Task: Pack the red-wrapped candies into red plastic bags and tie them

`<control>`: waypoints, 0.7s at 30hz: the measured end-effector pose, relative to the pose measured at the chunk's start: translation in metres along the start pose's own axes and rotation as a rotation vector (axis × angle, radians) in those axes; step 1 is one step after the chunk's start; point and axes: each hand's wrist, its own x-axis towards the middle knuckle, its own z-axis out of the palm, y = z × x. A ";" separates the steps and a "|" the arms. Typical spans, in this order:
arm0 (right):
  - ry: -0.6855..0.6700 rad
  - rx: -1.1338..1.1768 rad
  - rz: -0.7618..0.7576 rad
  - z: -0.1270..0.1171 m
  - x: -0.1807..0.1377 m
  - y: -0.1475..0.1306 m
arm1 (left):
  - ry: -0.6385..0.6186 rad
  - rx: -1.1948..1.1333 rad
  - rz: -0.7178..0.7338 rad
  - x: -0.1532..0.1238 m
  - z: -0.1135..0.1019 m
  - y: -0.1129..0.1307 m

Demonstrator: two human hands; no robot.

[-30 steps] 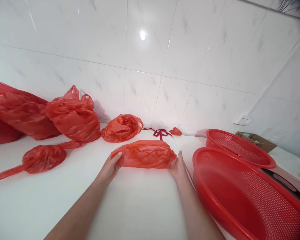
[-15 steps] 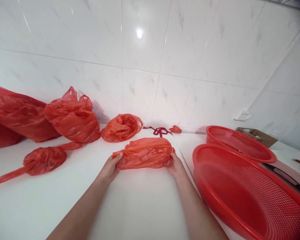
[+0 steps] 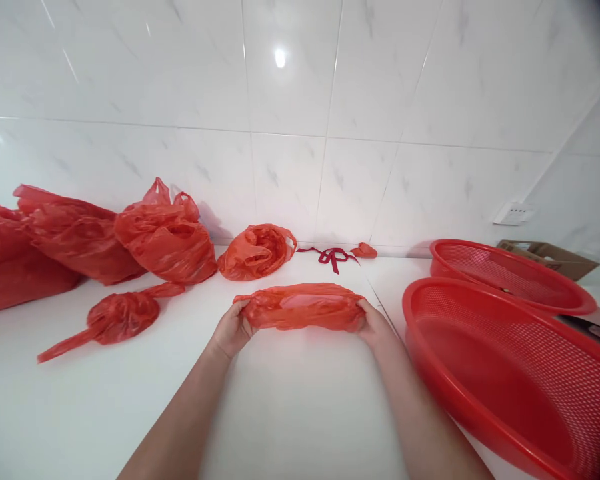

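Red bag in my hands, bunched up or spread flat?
Bunched up: the red bag makes a wrinkled band between left hand and right hand.

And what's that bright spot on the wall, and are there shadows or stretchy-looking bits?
Head view: the bright spot is glare on the shiny tiled wall, probably a reflected light; head view: a soft shadow falls beside the bag with upright handles; head view: the nearer red basket looks stretched, perhaps by a wide lens.
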 end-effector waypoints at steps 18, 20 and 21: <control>-0.199 -0.379 -0.012 0.026 -0.019 0.009 | -0.096 0.957 0.469 -0.023 0.042 -0.052; -0.112 -0.493 -0.016 0.020 -0.016 0.009 | 0.034 0.982 0.437 -0.010 0.026 -0.042; -0.068 -0.529 -0.035 0.017 -0.014 0.008 | 0.085 1.011 0.388 -0.005 0.018 -0.037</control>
